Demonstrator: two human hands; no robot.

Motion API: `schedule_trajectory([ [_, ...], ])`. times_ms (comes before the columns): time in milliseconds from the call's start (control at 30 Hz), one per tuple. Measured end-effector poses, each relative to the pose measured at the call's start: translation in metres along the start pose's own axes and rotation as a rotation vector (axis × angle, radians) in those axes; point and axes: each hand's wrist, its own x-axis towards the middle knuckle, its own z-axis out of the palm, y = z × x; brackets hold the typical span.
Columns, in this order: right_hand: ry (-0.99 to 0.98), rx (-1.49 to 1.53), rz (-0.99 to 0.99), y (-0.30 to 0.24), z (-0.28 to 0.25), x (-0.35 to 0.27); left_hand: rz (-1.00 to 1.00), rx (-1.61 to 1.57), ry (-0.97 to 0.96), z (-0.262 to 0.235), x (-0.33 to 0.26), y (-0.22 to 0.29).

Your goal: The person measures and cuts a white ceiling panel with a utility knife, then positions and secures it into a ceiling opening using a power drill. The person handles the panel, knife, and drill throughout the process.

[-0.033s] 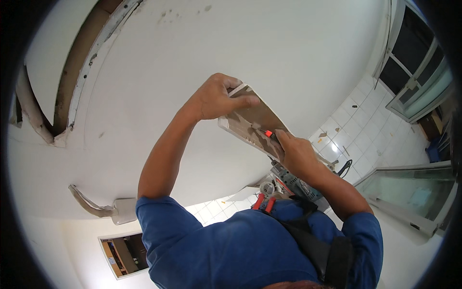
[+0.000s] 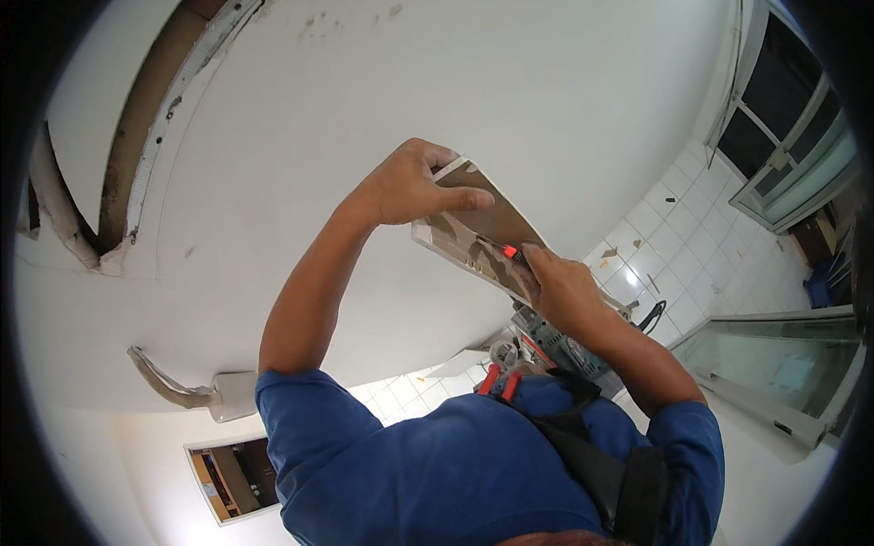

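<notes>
across the angled brown-and-white board (image 2: 496,222) the left grip (image 2: 411,186) pinches, overpressing could skid the slim red-and-black tool (image 2: 511,252) the right grip (image 2: 566,293) encloses

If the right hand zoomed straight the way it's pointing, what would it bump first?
Probably the angled board: the right hand points its red-collared tool up and left over the brown inner side. Beyond that, roughly in line, is the left hand. Whether the tip touches the board is hard to tell.

The right grip (image 2: 566,296) hides parts of the red-collared tool (image 2: 511,252) and the board (image 2: 501,218), and the upper-right window (image 2: 780,65) is cut off by the view's edge.
</notes>
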Motion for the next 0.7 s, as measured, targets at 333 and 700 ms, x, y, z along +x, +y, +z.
schedule_trajectory([
  [333,-0.167,-0.034,0.015,0.042,0.016,-0.019,-0.120,-0.189,-0.202,-0.017,-0.012,-0.016],
  [700,-0.435,-0.189,0.107,0.090,0.014,-0.045,-0.241,-0.247,-0.174,-0.017,-0.022,-0.030],
])
